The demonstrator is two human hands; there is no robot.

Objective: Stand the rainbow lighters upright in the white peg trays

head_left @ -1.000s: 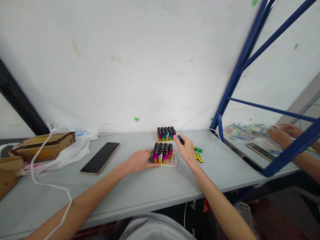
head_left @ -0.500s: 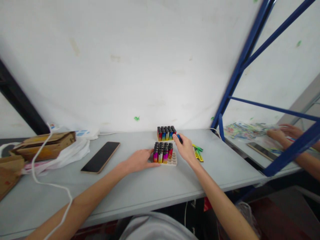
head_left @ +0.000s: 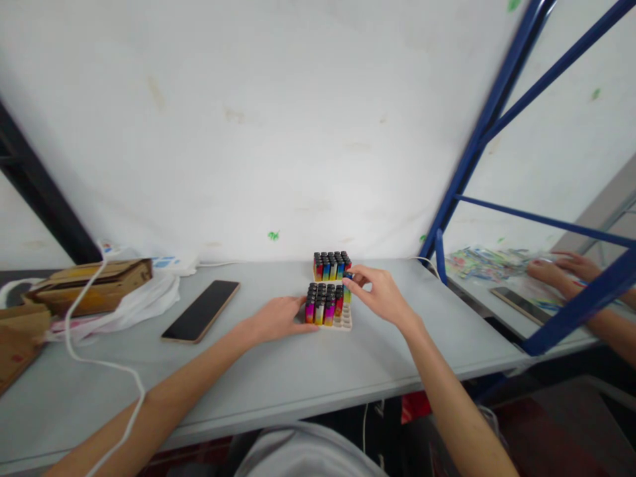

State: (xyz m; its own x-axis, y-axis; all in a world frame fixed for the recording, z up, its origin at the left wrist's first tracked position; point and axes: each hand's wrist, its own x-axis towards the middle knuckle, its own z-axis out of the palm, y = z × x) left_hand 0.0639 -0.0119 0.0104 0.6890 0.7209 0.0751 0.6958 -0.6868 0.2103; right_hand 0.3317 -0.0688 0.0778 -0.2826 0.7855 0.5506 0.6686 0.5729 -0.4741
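A white tray [head_left: 342,323] holds several upright lighters [head_left: 320,310] with black tops, in pink, purple, yellow and red; some slots at its right show bare. My left hand [head_left: 281,318] grips the tray's left side, thumb along the front edge. In my right hand [head_left: 371,289], thumb and fingers pinch the top of a blue-green lighter [head_left: 347,294], which stands upright at the tray's back right. Whether its base sits in a slot is hidden. Behind stands a second block of upright lighters [head_left: 332,266].
A phone [head_left: 201,311] lies left of my left hand. Further left are a cardboard box [head_left: 94,285], a white plastic bag [head_left: 149,301] and a white cable [head_left: 104,365]. Blue metal frame bars [head_left: 460,165] stand at right; beyond them are another person's hands [head_left: 561,270].
My right hand has brought a lighter upright over the tray's back right part. My left hand stays at the tray. The loose yellow-green lighters on the right are now hidden behind my right hand.
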